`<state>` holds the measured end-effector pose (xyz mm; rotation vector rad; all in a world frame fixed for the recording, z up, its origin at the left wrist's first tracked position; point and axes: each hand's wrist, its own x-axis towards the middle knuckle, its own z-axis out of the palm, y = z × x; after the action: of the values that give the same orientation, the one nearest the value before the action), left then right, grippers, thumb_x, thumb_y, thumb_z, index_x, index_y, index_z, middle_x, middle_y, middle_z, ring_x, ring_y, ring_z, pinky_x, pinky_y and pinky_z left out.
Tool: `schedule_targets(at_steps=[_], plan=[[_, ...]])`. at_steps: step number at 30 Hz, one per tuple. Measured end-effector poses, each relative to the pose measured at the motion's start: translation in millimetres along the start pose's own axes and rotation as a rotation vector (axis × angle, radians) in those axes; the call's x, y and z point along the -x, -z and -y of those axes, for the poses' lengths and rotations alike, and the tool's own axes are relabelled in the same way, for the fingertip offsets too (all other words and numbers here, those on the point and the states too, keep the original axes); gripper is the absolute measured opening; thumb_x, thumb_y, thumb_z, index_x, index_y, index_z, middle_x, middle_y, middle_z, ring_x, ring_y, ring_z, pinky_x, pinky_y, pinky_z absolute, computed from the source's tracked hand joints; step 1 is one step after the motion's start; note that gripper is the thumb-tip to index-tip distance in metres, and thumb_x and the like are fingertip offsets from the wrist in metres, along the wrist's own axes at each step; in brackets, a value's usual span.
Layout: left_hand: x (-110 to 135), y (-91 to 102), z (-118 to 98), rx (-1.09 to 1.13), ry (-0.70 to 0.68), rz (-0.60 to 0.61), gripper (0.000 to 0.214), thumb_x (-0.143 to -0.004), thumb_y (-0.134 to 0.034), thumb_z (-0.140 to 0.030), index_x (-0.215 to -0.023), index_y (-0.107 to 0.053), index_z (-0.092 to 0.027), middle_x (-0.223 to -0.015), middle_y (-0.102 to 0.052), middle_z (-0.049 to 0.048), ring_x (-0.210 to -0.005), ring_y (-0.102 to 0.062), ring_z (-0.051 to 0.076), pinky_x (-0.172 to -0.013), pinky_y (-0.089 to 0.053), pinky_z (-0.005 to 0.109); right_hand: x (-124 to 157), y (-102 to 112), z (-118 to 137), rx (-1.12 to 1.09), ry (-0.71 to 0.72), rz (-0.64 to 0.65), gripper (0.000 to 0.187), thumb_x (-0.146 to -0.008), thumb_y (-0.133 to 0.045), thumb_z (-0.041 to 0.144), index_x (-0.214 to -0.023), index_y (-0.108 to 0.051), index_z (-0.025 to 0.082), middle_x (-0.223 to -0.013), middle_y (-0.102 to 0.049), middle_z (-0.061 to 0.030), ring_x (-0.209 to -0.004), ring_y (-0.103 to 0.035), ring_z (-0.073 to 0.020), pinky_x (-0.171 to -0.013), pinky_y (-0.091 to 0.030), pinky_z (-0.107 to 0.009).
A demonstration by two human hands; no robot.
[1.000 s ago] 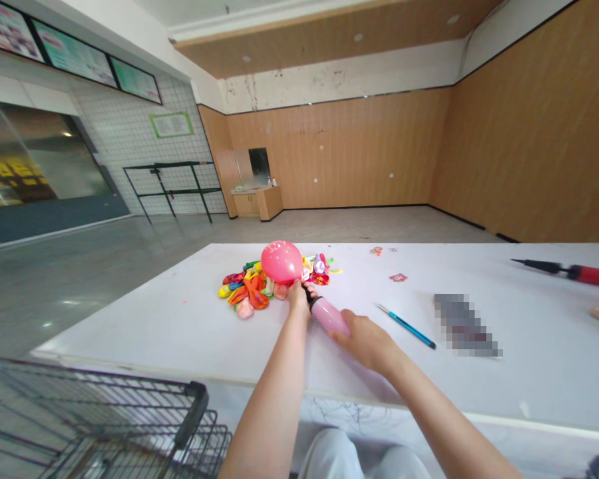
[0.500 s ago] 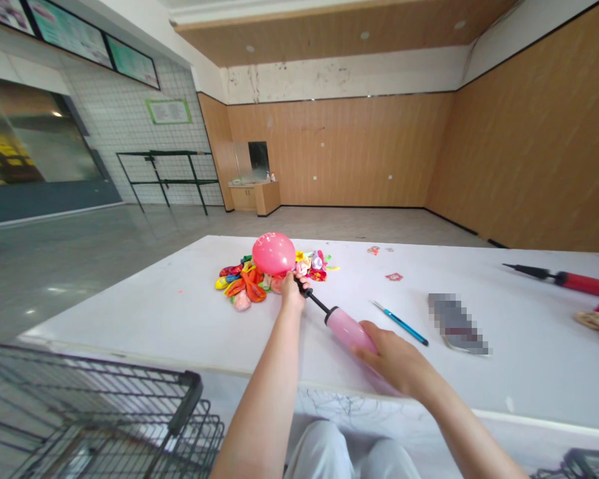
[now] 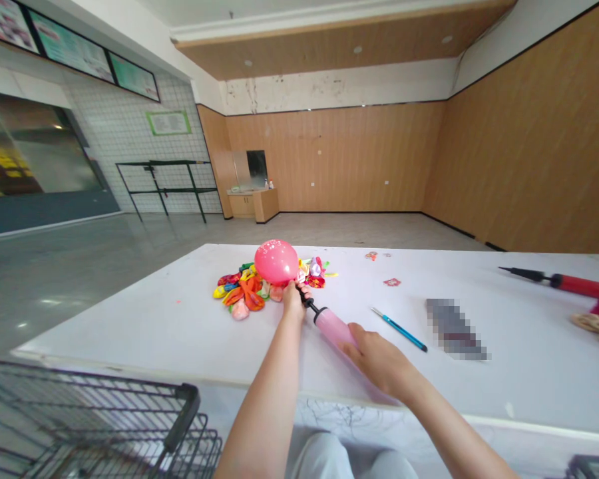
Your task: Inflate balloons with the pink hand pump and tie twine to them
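Note:
A pink balloon [image 3: 275,261], partly inflated, sits on the black end of a pink hand balloon pump [image 3: 331,326]. My left hand [image 3: 293,299] is closed around that black end at the balloon's neck; its fingertips are partly hidden. My right hand [image 3: 377,359] wraps around the pump's pink barrel, and a short stretch of black rod shows between the two. Beneath and beside the balloon lies a pile of colourful uninflated balloons [image 3: 250,293]. To the right of the pump rests a blue pen-like tool [image 3: 400,329] with a thin pale tip.
The white table [image 3: 144,313] also bears a blurred-out dark object [image 3: 456,329], small red stickers [image 3: 392,282] and a red pump [image 3: 579,284] at far right. Beside that is a tan coil [image 3: 596,326]. A black wire cart [image 3: 180,412] stands at the table's near left.
My right hand has pushed the pink barrel up and left toward my left hand, so less black rod shows. The balloon looks about the same size. The view has tilted slightly up.

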<state>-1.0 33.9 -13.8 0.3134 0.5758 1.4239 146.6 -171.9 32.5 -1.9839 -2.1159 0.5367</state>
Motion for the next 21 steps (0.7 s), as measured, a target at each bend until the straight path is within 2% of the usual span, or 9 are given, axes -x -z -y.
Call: schedule_targets(at_steps=[4,8,11,17,21], plan=[[0,-5.0,-3,-0.003,-0.065,-0.086,0.019,-0.081,-0.053,-0.016,-0.071,-0.038,-0.020,-0.051,-0.038,-0.0076,-0.033,-0.036,0.005,-0.032,-0.022,0.015,33,6,-20,0.031,-0.034,0.018,0.035,-0.097,-0.032,0.038,-0.116,-0.051,0.016,-0.108,-0.068,-0.0162,-0.102,-0.063,-0.0282,-0.077,-0.041,-0.032],[0,-9.0,-5,0.013,-0.073,-0.084,0.019,-0.083,-0.052,-0.016,-0.069,-0.039,-0.019,-0.051,-0.039,-0.0072,-0.033,-0.037,0.005,-0.032,-0.023,0.014,39,12,-19,0.143,-0.085,0.005,0.029,-0.096,-0.036,0.036,-0.106,-0.055,0.017,-0.105,-0.069,-0.0149,-0.099,-0.064,-0.0299,-0.074,-0.043,-0.034],[3,-8.9,-4,0.034,-0.094,-0.069,0.017,-0.085,-0.049,-0.016,-0.071,-0.040,-0.019,-0.051,-0.041,-0.0066,-0.034,-0.038,0.005,-0.033,-0.025,0.014,23,13,-4,0.226,-0.127,-0.032,0.028,-0.095,-0.041,0.034,-0.106,-0.057,0.015,-0.105,-0.069,-0.0161,-0.099,-0.065,-0.0306,-0.074,-0.045,-0.035],[9,-2.7,4,0.049,-0.086,0.044,0.018,-0.084,-0.053,-0.017,-0.072,-0.041,-0.019,-0.054,-0.042,-0.0056,-0.038,-0.040,0.005,-0.035,-0.028,0.014,-25,6,33,0.231,-0.071,-0.158,0.034,-0.092,-0.044,0.035,-0.110,-0.059,0.011,-0.104,-0.070,-0.0180,-0.095,-0.068,-0.0296,-0.075,-0.047,-0.036],[9,2.3,6,0.024,-0.067,0.081,0.017,-0.083,-0.054,-0.017,-0.072,-0.041,-0.018,-0.055,-0.042,-0.0060,-0.037,-0.039,0.004,-0.035,-0.028,0.014,-43,8,35,0.153,-0.038,-0.083,0.039,-0.080,-0.056,0.043,-0.105,-0.063,0.013,-0.107,-0.070,-0.0159,-0.097,-0.067,-0.0309,-0.074,-0.048,-0.036]])
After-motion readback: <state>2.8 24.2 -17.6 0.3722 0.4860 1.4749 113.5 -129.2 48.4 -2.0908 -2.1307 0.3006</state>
